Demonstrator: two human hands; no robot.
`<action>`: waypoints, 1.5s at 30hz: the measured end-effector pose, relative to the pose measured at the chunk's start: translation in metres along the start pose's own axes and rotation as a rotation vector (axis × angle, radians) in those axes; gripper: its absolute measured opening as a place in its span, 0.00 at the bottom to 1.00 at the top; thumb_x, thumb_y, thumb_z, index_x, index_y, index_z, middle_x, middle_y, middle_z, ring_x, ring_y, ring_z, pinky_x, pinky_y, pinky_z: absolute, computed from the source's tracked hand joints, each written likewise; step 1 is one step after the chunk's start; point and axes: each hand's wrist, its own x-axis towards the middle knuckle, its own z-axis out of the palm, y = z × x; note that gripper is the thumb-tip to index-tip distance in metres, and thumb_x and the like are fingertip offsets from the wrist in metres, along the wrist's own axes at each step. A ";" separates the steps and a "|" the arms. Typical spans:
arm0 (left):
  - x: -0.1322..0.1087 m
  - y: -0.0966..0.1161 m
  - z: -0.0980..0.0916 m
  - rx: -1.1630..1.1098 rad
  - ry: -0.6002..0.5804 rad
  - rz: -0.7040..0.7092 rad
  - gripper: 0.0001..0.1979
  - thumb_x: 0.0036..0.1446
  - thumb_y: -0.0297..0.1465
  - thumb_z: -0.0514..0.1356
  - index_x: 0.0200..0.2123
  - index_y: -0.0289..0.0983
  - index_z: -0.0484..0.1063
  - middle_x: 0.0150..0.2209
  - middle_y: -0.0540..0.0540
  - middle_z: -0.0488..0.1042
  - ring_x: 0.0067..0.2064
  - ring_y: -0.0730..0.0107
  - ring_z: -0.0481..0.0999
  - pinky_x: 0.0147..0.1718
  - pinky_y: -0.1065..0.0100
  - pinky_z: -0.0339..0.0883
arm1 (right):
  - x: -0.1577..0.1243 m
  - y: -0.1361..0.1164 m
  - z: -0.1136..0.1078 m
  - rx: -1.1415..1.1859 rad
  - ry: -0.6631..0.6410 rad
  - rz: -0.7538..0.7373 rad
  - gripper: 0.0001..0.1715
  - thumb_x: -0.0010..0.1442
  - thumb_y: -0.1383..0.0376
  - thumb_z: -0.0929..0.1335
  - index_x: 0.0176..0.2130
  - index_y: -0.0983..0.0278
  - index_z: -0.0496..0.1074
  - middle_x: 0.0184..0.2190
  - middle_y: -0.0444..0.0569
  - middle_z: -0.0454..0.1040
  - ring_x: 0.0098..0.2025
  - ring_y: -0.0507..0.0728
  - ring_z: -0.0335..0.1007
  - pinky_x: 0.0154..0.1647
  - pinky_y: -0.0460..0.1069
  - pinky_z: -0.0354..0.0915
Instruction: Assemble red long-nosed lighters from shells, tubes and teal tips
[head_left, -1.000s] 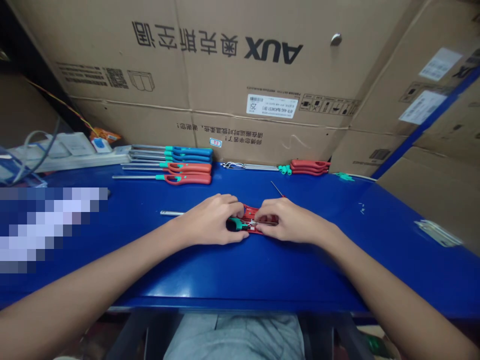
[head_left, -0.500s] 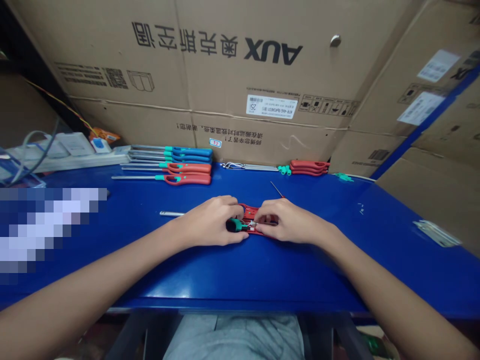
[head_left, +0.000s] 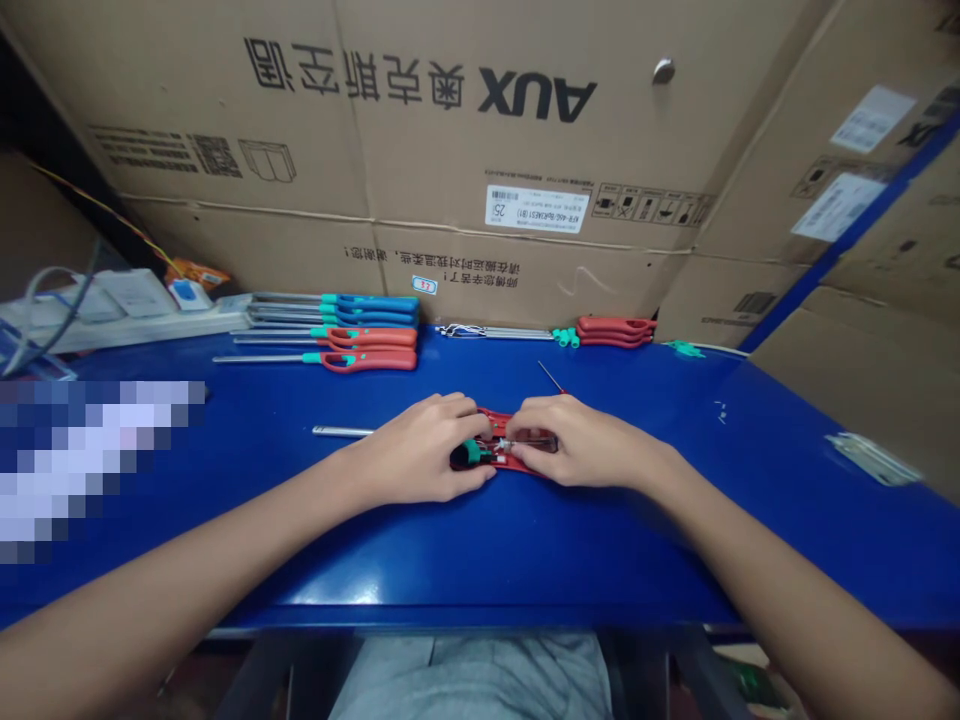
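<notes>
A red long-nosed lighter lies opened up between my hands, its inside facing up. Its metal tube sticks out to the left from under my left hand. The fingers of that hand are closed around the lighter's left part, beside the green trigger. My right hand pinches a small whitish part inside the red casing; thumb and fingers hide some of it. Behind the right knuckles lies a thin metal rod with a red end, partly covered.
Finished-looking lighters, red and blue, lie in a row at the back left. Farther right are metal tubes, red casings and green pieces. A power strip sits left; thin strips lie right. Cardboard walls the blue table.
My right fingers have shifted slightly at the small part inside the casing, and more of the casing's inside shows beneath them. The left hand keeps its hold. The view has moved slightly.
</notes>
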 end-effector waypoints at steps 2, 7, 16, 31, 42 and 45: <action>0.000 0.001 0.000 -0.006 -0.001 -0.012 0.11 0.57 0.37 0.59 0.38 0.35 0.71 0.35 0.45 0.71 0.37 0.64 0.71 0.37 0.66 0.63 | -0.001 0.000 -0.001 -0.003 -0.011 -0.006 0.08 0.61 0.67 0.65 0.38 0.64 0.74 0.33 0.48 0.72 0.34 0.53 0.66 0.35 0.47 0.59; 0.000 0.001 0.001 -0.041 -0.006 -0.041 0.10 0.56 0.36 0.59 0.38 0.35 0.71 0.37 0.45 0.70 0.38 0.64 0.70 0.37 0.65 0.64 | 0.000 0.000 -0.001 0.000 -0.008 -0.023 0.07 0.60 0.67 0.66 0.37 0.63 0.74 0.32 0.47 0.71 0.34 0.53 0.66 0.36 0.47 0.59; 0.000 -0.001 0.001 -0.029 -0.018 -0.046 0.14 0.57 0.40 0.61 0.40 0.36 0.70 0.39 0.44 0.70 0.41 0.62 0.69 0.40 0.62 0.62 | 0.000 -0.002 -0.001 0.005 0.030 -0.033 0.06 0.59 0.69 0.67 0.38 0.64 0.75 0.34 0.48 0.71 0.35 0.53 0.67 0.37 0.47 0.61; -0.001 -0.001 0.001 -0.023 -0.035 -0.039 0.14 0.58 0.41 0.60 0.38 0.35 0.70 0.39 0.43 0.70 0.41 0.61 0.69 0.41 0.62 0.61 | 0.002 -0.001 0.002 0.011 0.002 0.008 0.09 0.61 0.68 0.66 0.40 0.65 0.75 0.34 0.50 0.72 0.35 0.53 0.67 0.37 0.48 0.61; -0.002 -0.001 0.002 -0.018 -0.050 -0.040 0.12 0.59 0.40 0.58 0.40 0.38 0.73 0.40 0.43 0.70 0.43 0.61 0.69 0.43 0.60 0.61 | 0.003 -0.001 0.003 0.013 -0.011 0.035 0.09 0.61 0.66 0.65 0.39 0.64 0.75 0.35 0.50 0.72 0.36 0.54 0.67 0.37 0.48 0.61; -0.002 -0.001 0.002 -0.026 -0.037 -0.026 0.13 0.60 0.39 0.58 0.41 0.38 0.74 0.39 0.43 0.69 0.42 0.62 0.69 0.43 0.61 0.62 | 0.003 -0.001 0.002 0.020 -0.018 0.041 0.09 0.61 0.67 0.65 0.39 0.64 0.75 0.35 0.50 0.72 0.35 0.54 0.67 0.37 0.48 0.60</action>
